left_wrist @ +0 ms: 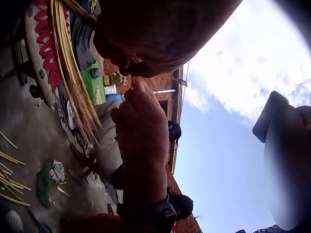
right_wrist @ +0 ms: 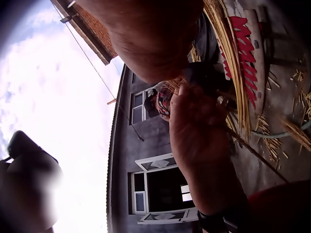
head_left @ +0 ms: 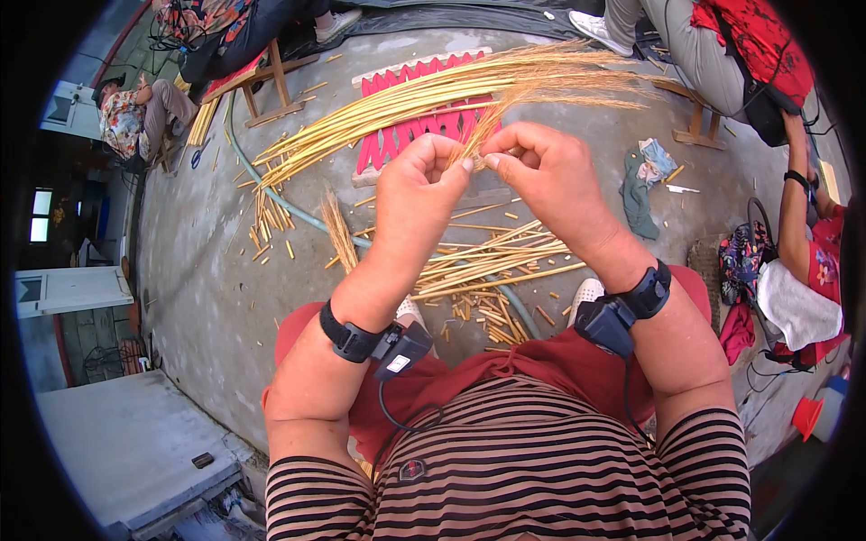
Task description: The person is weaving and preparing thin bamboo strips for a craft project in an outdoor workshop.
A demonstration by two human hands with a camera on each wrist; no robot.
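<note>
Both hands meet at chest height over the floor. My left hand (head_left: 419,185) pinches a broomcorn stalk between thumb and forefinger, just below its bristly head (head_left: 490,124). Thumb and fingertips of my right hand (head_left: 552,178) pinch it right beside them. In the right wrist view the thin stalk (right_wrist: 258,158) runs down past the hand; the gripped part is mostly hidden by fingers. Beyond the hands, a long bundle of broomcorn stalks (head_left: 379,115) lies across a low wooden stool with red webbing (head_left: 383,155).
Loose cut stalks (head_left: 505,257) and short pieces (head_left: 478,311) lie on the concrete before my feet. A hose (head_left: 242,149) curves across the floor. Cloths (head_left: 640,189) lie to the right. People sit around, one in red trousers-side clothing (head_left: 825,261) at right.
</note>
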